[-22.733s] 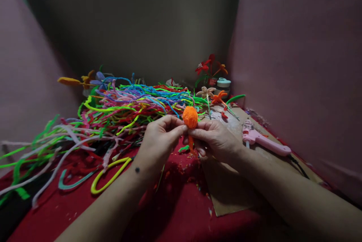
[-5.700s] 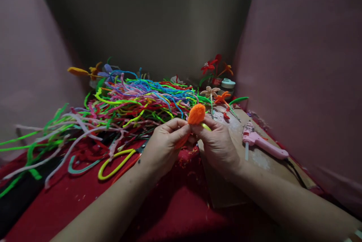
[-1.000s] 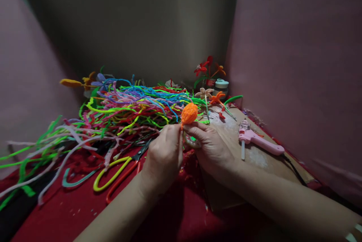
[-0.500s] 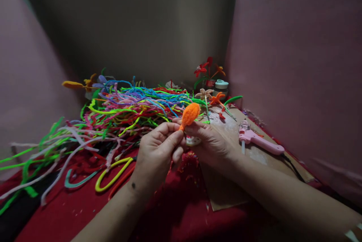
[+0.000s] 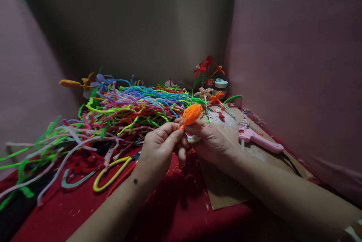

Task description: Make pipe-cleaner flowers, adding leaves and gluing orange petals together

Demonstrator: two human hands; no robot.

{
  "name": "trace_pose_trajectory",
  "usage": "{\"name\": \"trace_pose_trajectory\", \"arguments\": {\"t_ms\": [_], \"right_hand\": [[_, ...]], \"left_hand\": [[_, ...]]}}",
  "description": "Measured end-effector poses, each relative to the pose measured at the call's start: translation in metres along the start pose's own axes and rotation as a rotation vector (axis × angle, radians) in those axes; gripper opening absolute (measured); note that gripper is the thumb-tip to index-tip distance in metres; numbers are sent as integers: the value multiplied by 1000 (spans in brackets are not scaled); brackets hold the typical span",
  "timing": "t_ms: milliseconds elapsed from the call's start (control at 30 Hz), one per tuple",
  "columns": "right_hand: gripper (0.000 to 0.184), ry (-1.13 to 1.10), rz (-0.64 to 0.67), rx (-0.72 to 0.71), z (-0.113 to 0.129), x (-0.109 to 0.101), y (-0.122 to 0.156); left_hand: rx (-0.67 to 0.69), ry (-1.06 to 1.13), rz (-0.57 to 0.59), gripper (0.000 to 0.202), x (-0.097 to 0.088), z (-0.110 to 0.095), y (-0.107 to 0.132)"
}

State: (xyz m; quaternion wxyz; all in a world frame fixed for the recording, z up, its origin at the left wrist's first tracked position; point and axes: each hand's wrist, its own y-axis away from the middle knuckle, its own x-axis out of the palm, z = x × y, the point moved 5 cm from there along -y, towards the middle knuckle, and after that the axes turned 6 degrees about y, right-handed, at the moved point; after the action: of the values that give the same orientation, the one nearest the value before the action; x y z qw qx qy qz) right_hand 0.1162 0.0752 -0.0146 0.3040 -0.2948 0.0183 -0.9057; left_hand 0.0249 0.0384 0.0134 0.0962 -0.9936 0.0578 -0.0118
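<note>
An orange pipe-cleaner petal (image 5: 192,114), rounded and fuzzy with a narrow stem end, is held up at the middle of the view. My left hand (image 5: 162,146) pinches its narrow base between thumb and forefinger. My right hand (image 5: 210,136) is closed on the petal from behind and to the right, its fingertips partly hidden by the petal and the left hand. Behind both hands spreads a large heap of colourful pipe cleaners (image 5: 135,102).
On the right, a pink glue gun (image 5: 257,139) lies on a cardboard sheet (image 5: 223,193), near an orange pipe-cleaner flower (image 5: 217,97). Scissors with yellow and red handles (image 5: 111,176) rest on the red cloth (image 5: 76,204). A lidded jar (image 5: 220,87) and red flowers (image 5: 200,68) stand at the back.
The petal has tilted further to the right, turning slightly in the fingers. Both hands keep their hold, with the left hand shifted a little right.
</note>
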Motion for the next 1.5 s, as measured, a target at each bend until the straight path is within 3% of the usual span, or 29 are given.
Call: {"name": "trace_pose_trajectory", "arguments": {"t_ms": [133,233,467,600,933,1167,1500], "right_hand": [[2,-24,-80,-47,2,-1,1],[10,-24,-148,-59,3,-4,2],[7,132,-87,-56,6,1,6],[16,213,-47,-142,12,3,8],[13,446,-221,-253,25,3,16],[12,315,-234,-163,14,3,15],[8,60,-90,47,6,1,8]], "left_hand": [[245,-319,-191,11,-2,-4,5],[329,-450,-233,9,-3,-5,8],[43,-90,-140,15,-6,-1,4],[-31,77,-116,17,-5,-1,3],[-189,432,-68,18,-2,12,2],[-266,554,-35,14,2,12,3],[-437,792,235,15,4,18,-3]]}}
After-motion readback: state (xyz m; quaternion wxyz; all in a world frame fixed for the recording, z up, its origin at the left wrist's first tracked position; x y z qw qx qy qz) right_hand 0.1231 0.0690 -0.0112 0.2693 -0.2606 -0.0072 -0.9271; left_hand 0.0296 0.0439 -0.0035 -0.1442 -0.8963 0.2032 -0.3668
